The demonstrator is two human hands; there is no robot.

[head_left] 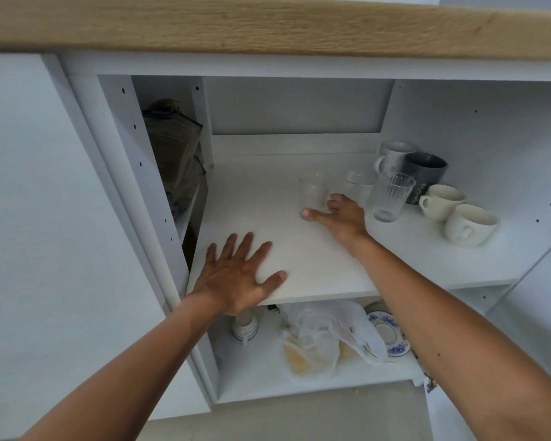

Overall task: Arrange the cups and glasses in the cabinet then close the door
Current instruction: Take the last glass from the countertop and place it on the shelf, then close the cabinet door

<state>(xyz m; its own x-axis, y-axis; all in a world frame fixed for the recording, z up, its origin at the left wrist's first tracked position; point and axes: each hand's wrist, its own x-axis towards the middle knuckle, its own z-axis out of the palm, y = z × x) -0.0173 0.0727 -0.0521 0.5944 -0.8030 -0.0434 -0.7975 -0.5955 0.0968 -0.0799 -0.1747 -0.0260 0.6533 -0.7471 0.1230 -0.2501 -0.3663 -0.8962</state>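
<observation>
I see my left hand point(236, 275) flat on the white shelf point(315, 268) front edge, fingers spread, holding nothing | right hand point(341, 214) wrapped around a clear glass point(312, 192) mid-shelf | ribbed glass point(390, 197), another glass point(357, 183), grey mug point(425, 176), white mug point(393, 155), two cream cups point(442, 200) grouped at right.

Three clear glasses point(392, 197), two mugs point(423, 175), two cream cups point(469, 225), one saucer point(390, 334)

A home kitchen: white cabinet shelf point(315, 268) under both hands, pale wooden countertop point(268, 23) above them, ceramic mugs point(423, 176) right of them.
</observation>
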